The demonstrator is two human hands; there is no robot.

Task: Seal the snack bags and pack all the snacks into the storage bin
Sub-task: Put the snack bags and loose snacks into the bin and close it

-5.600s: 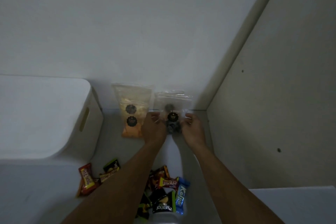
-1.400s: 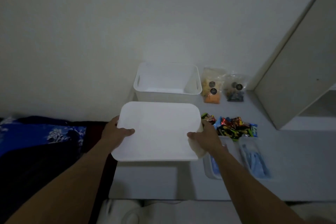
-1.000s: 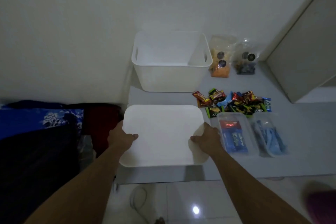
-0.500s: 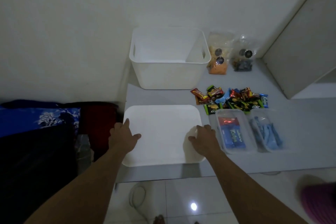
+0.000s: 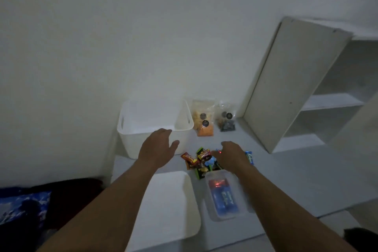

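Heap of small foil-wrapped snacks [image 5: 196,158]: red, green, blue and orange wrappers, loose on the grey table [image 5: 286,180], nearer than the bin and to its right. Light, crinkly and slippery. I judge they scoop best in handfuls, with my fingers closing under the heap's edge, since single pieces would slide away.

My right hand [image 5: 231,154]: over the right side of the heap, fingers bent down among the wrappers. I cannot tell whether it has hold of any.

My left hand [image 5: 158,147]: in front of the bin's near wall, fingers loosely spread, holding nothing.

White plastic storage bin [image 5: 131,145]: far left on the table, against the wall, lid off, nothing showing inside. Stiff and probably light, with a slot handle at each end.

Orange-filled clear snack bag [image 5: 203,120] and dark-filled clear snack bag [image 5: 227,120]: upright against the wall, side by side, right of the bin. Soft film, likely brittle contents, so I would take them by the top strip, not the belly. The seals are too small to judge.

Clear zip bag holding a blue and red bar [image 5: 223,196]: flat, just near of the heap, partly under my right forearm. Slick, so lift it by an edge.

Flat white lid [image 5: 169,206]: near left, beside the zip bag.

White shelf unit [image 5: 294,88]: far right.

Blue flowered cloth [image 5: 18,204]: near left, off the table.
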